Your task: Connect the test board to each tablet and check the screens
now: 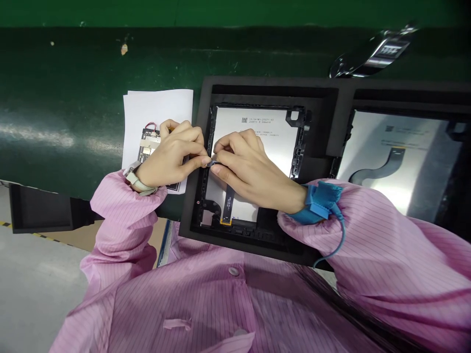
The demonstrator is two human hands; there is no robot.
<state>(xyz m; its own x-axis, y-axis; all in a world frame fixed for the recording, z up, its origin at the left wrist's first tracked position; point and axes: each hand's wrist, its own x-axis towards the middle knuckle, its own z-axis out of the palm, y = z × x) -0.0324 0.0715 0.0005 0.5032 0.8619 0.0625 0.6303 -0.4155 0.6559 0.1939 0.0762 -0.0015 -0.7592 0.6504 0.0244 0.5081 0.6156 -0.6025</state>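
Note:
My left hand [176, 154] and my right hand [250, 169] meet over the left edge of an open tablet display panel [272, 152]. Thumbs and forefingers of both pinch a small dark strip [213, 163]. A black flat flex cable [228, 203] runs up the panel from a gold-edged base and passes beneath my right hand. Whether the strip is its end, I cannot tell. Black foam [191, 215] frames the panel. Behind my left wrist, a circuit board [149, 142] with red wires lies on white paper [158, 108], partly covered by the hand.
A second panel [368, 132] with a curved flex cable [395, 162] lies in foam at right. Shiny clear film [382, 51] rests on the green bench [73, 98] behind. A blue wrist strap [320, 201] trails a cord from my right wrist. A dark bin [42, 208] stands lower left.

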